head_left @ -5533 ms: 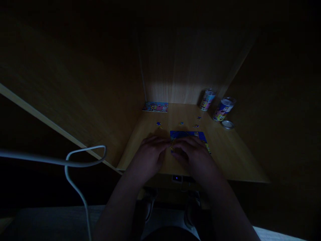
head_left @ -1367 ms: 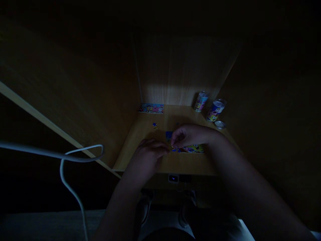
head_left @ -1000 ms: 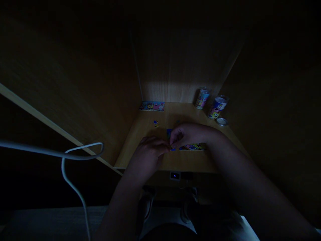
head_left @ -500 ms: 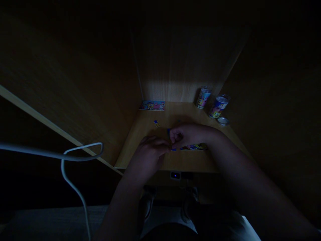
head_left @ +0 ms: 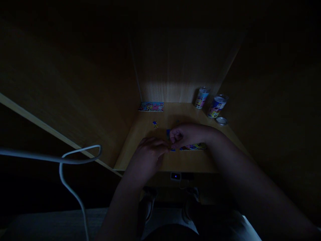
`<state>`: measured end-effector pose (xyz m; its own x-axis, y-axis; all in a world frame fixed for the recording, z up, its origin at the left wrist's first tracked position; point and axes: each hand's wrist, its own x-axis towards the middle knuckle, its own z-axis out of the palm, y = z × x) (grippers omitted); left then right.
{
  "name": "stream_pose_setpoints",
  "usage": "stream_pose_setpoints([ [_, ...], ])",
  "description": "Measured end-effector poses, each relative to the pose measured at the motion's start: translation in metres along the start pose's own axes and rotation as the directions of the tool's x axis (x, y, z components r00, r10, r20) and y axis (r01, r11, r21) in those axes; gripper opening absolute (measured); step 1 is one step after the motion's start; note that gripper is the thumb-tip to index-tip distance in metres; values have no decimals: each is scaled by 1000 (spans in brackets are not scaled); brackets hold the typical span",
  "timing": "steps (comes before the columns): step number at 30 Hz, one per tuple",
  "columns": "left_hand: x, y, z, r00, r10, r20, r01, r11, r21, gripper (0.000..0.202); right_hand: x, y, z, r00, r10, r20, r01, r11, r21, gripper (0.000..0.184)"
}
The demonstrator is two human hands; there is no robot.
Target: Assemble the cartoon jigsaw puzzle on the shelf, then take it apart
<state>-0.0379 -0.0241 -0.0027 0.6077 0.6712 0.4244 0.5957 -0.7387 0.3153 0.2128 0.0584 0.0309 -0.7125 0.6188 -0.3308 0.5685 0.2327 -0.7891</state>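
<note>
Nearest, down in the dark below the desk front: a pair of shoes (head_left: pixel 148 202), and off to the left a white cable (head_left: pixel 75 157) looping through the air. Just above the shoes, on the desk's front face, a small blue light (head_left: pixel 175 176).

On the wooden desk (head_left: pixel 180 162), close to its front edge: the left hand (head_left: pixel 147 156), knuckles up, fingers curled and drawn narrow, tips at the left end of the jigsaw (head_left: pixel 194 146). Too dark to tell of any piece pinched there.

Just beyond, the right hand (head_left: pixel 188 135), reaching in from the right across the jigsaw, fingers bunched tight toward the left hand's tips. Again too dim to tell of anything held.

Jigsaw: flat and printed side up in the middle of the desk, mostly hidden under the right hand. Shows only as a thin bright strip on the near side, long axis running left to right, parallel to the front edge, left end pointing at the meeting fingertips.

Farther back, left of the hands and apart from both, a loose puzzle piece (head_left: pixel 155 124).

At the back left, against the rear wall, a cartoon picture card (head_left: pixel 151 106), long side along the wall.

At the back right, the nearer tin (head_left: pixel 217 106) and the farther tin (head_left: pixel 201 97), both upright and near each other, with a round lid (head_left: pixel 221 121) flat on the desk just beside the nearer tin.
</note>
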Motion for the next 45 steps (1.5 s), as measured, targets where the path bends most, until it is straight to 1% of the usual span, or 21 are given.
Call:
stream_pose_setpoints([
  [5, 1, 1, -1, 1000, 2, 6, -2, 1000, 6, 34, -1, 4, -2, 1000, -11, 0, 11, 999, 38, 28],
  [9, 0, 0, 0, 1000, 16, 4, -16, 1000, 1, 34, 2, 7, -2, 1000, 6, 23, -6, 1000, -1, 32],
  [13, 0, -1, 0, 1000, 12, 7, -12, 1000, -9, 33, 3, 7, -1, 999, 29, 20, -28, 999, -14, 34],
  [17, 0, 0, 0, 1000, 8, 11, -8, 1000, -17, 33, 3, 5, -1, 1000, 19, 6, -19, 999, -40, 30],
  [22, 0, 0, -1, 1000, 15, 5, -15, 1000, -19, 35, 3, 3, 0, 1000, 0, 12, 1, 997, -81, 31],
  [24, 0, 1, 0, 1000, 6, 0, -6, 1000, -17, 35, 2, 2, -1, 998, -34, -46, 28, 994, -109, 31],
  [25, -1, 1, 0, 1000, -1, -1, 1, 1000, -10, 35, 2, 2, -3, 991, -65, -117, 49, 990, -135, 30],
  [26, -1, 1, 0, 1000, -8, -1, 8, 1000, -1, 35, 1, 3, -5, 971, -100, -217, 62, 983, -174, 30],
  [27, -1, 1, 0, 1000, -13, 0, 13, 1000, 6, 34, 0, 4, -8, 932, -134, -336, 57, 972, -228, 30],
  [28, -1, 0, 1, 1000, -17, 2, 17, 1000, 10, 33, -2, 6, -12, 876, -162, -454, 28, 957, -288, 31],
  [29, -2, 0, 2, 1000, -18, 3, 18, 1000, 10, 32, -4, 9, -16, 808, -179, -562, -38, 935, -352, 33],
  [30, -2, -1, 2, 1000, -18, 4, 18, 1000, 7, 32, -6, 12, -21, 746, -184, -640, -125, 905, -406, 35],
  [31, -3, -1, 3, 1000, -18, 5, 18, 1000, 5, 32, -8, 17, -26, 702, -170, -691, -216, 874, -435, 36],
  [33, -3, -2, 4, 1000, -16, 2, 16, 1000, 4, 32, -11, 25, -34, 644, -124, -755, -364, 819, -445, 37],
  [34, -3, -2, 4, 1000, -16, -3, 16, 1000, 6, 32, -12, 29, -38, 626, -100, -774, -415, 796, -439, 36],
  [36, -3, -2, 4, 1000, -14, -13, 14, 1000, 8, 32, -14, 36, -42, 610, -79, -788, -460, 774, -434, 32],
  [40, 1, 1, 2, 996, -63, -70, 64, 998, 14, 28, -11, 44, -42, 650, -92, -754, -408, 795, -449, 28],
  [42, 4, 2, 2, 986, -116, -115, 121, 992, 34, 26, -10, 46, -42, 669, -84, -738, -387, 808, -443, 27],
  [45, 5, 2, 5, 968, -185, -172, 202, 976, 86, 23, -7, 50, -43, 682, -78, -727, -368, 822, -434, 26],
])
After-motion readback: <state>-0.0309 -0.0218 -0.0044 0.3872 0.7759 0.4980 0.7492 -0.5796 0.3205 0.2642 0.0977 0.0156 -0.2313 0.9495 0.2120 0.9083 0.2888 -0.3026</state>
